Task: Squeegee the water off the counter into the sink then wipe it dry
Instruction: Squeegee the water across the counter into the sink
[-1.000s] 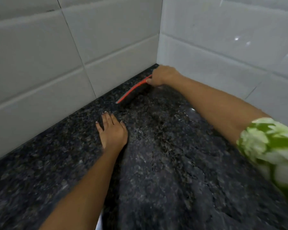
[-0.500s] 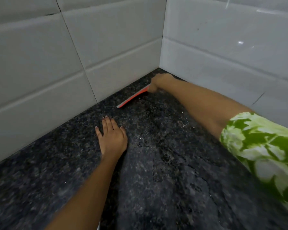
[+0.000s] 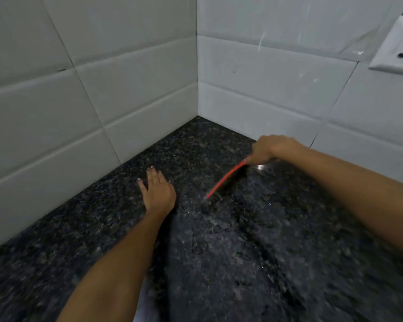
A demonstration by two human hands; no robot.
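Two bare hands work over a wet, dark speckled desk (image 3: 102, 228) in a white-tiled corner. Left hand (image 3: 157, 194) lies flat, fingers straight and together. Right hand (image 3: 270, 148) grips a red-edged squeegee (image 3: 226, 178), its blade angled down onto the wet desk near the right wall.

Two hands over the surface (image 3: 84, 231): a left hand (image 3: 158, 191) and a right hand (image 3: 269, 148). One squeegee (image 3: 225, 180). Two tiled walls meet at the surface's far corner. One socket plate (image 3: 397, 46), high above the surface.
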